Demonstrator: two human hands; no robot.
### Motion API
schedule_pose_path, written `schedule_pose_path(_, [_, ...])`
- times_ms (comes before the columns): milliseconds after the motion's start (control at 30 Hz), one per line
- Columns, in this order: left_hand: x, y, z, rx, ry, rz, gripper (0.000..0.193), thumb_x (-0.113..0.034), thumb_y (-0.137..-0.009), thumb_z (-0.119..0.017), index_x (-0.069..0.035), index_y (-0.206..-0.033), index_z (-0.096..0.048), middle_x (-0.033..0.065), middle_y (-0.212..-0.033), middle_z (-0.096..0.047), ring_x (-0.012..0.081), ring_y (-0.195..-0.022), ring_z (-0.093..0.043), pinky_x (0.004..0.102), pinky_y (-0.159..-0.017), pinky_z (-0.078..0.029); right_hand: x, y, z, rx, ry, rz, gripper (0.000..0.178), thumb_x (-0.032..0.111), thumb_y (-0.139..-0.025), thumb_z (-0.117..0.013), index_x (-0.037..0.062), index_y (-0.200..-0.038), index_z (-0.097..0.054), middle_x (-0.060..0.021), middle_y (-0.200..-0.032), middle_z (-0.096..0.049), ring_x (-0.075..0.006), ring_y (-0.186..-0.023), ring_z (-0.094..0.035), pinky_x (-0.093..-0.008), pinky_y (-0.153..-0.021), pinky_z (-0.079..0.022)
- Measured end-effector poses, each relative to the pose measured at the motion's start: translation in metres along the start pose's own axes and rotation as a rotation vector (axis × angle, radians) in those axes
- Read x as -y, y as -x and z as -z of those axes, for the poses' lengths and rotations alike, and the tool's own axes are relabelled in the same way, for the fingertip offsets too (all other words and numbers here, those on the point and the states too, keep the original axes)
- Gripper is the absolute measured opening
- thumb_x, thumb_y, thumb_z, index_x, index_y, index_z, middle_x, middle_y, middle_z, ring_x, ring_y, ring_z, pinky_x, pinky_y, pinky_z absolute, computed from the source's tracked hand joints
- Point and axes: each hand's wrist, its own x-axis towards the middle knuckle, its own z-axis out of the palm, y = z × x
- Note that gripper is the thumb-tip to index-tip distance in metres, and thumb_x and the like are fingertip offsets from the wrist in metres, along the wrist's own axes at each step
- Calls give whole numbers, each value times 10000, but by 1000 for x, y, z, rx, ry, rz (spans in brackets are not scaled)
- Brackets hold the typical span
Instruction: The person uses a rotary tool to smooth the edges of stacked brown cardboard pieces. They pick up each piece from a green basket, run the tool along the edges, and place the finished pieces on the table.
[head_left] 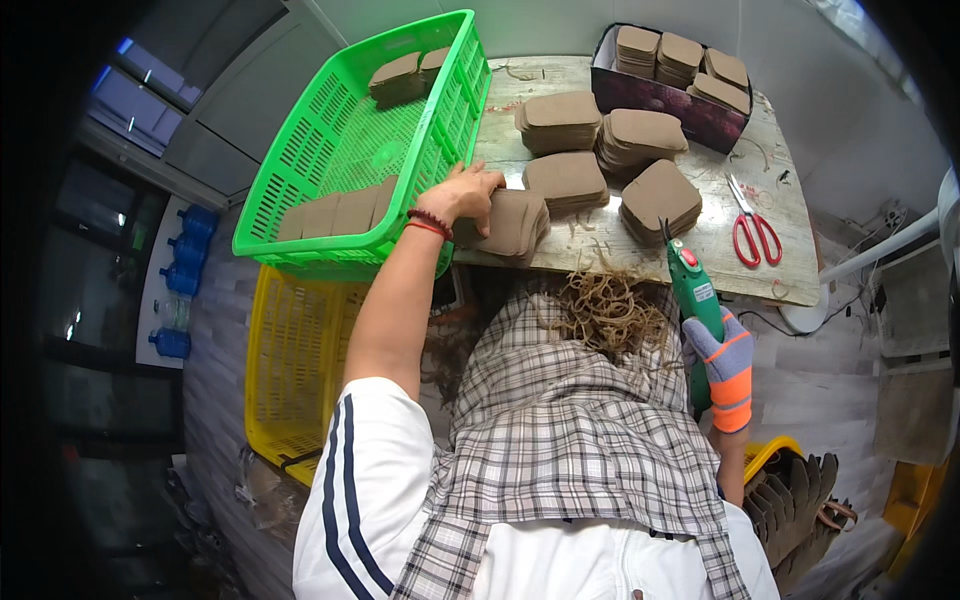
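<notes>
My bare left hand, with red bands at the wrist, lies at the left end of a stack of brown rounded-square pieces. Its fingers curl over that stack, close beside the green crate. A grey and orange glove covers my right hand, which is wrapped round green electric scissors. Their blades point up toward another brown stack at the table's near side. More stacks stand behind, on the worn wooden table. Brown offcut strips lie heaped on my checked apron.
Brown stacks also sit inside the green crate and in a dark box at the back. Red-handled scissors lie on the right. A yellow crate stands below the green one; brown pieces fill a yellow container at lower right.
</notes>
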Motion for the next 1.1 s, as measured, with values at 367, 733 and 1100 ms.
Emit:
schedule_pose_path(367, [13, -10, -12, 75, 232, -7, 800, -328, -492, -868, -21, -1151, -536, 193, -1186, -513, 369, -1094, -506, 418, -907, -447, -1, -2, -7, 47, -23, 22, 246, 162, -796, -706, 14, -951, -585, -15, -634, -568, -76, -489, -506, -215, -448, -389])
schedule_pose_path(733, [-23, 43, -44, -364, 307, -98, 741, -199, -481, -835, -10, -1087, -451, 201, -973, -612, 360, -976, -566, 400, -831, -456, -10, -3, -9, 64, -11, 33, 255, 156, -806, -698, 1, -969, -579, -13, -641, -557, -78, -494, -500, -220, -450, -394])
schedule_pose_path(1100, [-102, -6, -68, -843, 168, 24, 364, -14, -603, -535, -57, -957, -463, 130, -946, -470, 313, -908, -474, 433, -812, -359, -19, -72, -28, -110, 433, 227, 423, 362, -750, -746, -2, -941, -642, -67, -692, -644, -124, -594, -575, -281, -557, -452])
